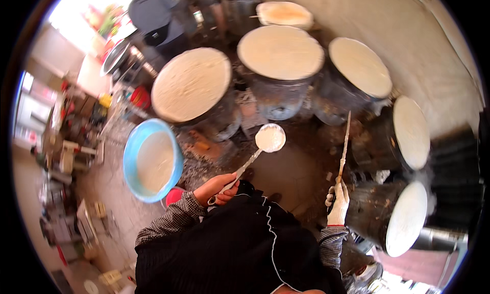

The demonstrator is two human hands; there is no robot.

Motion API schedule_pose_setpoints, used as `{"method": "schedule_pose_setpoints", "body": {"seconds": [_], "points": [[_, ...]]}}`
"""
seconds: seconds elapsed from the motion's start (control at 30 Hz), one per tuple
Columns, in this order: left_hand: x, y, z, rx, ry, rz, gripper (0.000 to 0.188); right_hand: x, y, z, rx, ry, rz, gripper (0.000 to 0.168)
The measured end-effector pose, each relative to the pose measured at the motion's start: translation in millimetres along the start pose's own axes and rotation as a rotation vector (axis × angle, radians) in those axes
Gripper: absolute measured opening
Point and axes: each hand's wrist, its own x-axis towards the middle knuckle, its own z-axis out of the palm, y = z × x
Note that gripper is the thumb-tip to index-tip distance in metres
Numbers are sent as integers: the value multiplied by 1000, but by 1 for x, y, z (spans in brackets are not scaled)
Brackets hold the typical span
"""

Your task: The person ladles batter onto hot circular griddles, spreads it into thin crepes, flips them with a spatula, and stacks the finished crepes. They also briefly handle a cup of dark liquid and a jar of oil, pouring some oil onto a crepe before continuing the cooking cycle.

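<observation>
My left hand [218, 190], bare, grips the handle of a metal ladle [270, 138]. Pale batter fills the ladle's bowl, held out over the floor before me. In a white knit glove, my right hand [338, 205] is closed around a long thin stick or blade [344, 152] that points away from me, smeared with pale residue along its length. Round griddles on drum stoves stand in an arc around me, each covered by a pale sheet of batter: front left [193, 85], centre [280, 52], right [360, 67], far right [411, 132] and near right [406, 218].
A blue basin [153, 160] of pale batter stands at my left, with a red bucket [175, 196] partly behind my arm. Another person [151, 10] in grey stands beyond the stoves. Tools and boxes [76, 141] clutter the left side. Steam rises at the near-right griddle.
</observation>
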Motion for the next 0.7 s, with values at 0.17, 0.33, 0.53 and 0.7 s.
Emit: {"method": "schedule_pose_setpoints", "body": {"seconds": [0.17,0.33,0.53,0.7], "points": [[-79,-47,-68,-85,162,331,35,-34,9,106,-207,-202,-56,36],[-145,-88,-155,-138,425,578,35,-75,61,232,-341,-559,-75,41],[-163,-146,-301,829,1349,1006,26,-141,165,378,-605,-908,53,44],[-160,-168,-372,479,1432,581,30,-169,225,412,-717,-1025,136,44]]}}
